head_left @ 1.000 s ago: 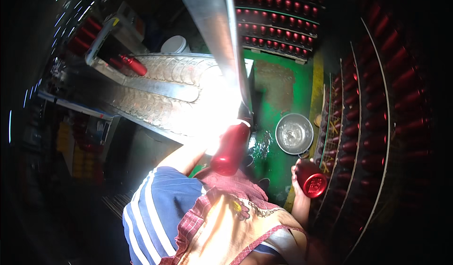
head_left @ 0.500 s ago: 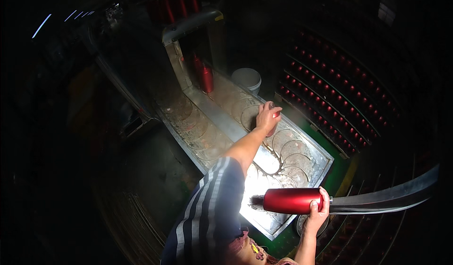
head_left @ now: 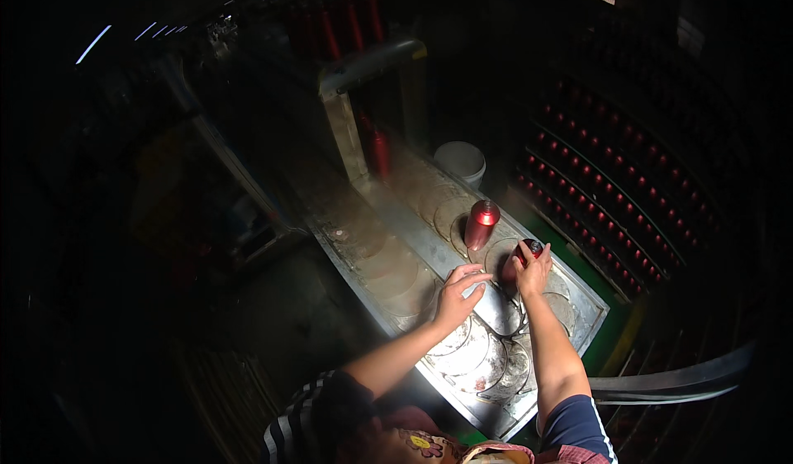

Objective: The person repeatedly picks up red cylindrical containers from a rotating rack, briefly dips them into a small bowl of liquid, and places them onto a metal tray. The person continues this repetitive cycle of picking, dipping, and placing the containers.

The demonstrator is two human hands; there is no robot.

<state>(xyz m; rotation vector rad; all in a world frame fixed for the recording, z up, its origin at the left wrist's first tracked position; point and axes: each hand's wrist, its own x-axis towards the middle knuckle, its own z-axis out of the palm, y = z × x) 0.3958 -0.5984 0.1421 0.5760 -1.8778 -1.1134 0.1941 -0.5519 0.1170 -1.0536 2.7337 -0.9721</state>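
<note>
Fingers (head_left: 544, 259) of the right hand (head_left: 535, 279) are grasping a red bottle (head_left: 511, 268), no longer held sideways, over the metal surface (head_left: 590, 305). Just left, the left hand (head_left: 457, 300) is hovering empty, fingers loose, having released a second bottle (head_left: 480, 227), now standing farther off; beyond, a white bucket (head_left: 460, 163) is sitting.

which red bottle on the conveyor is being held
The nearest bottle, in the grip of the right hand; the next bottle and dim bottles by the metal frame stand untouched.
</note>
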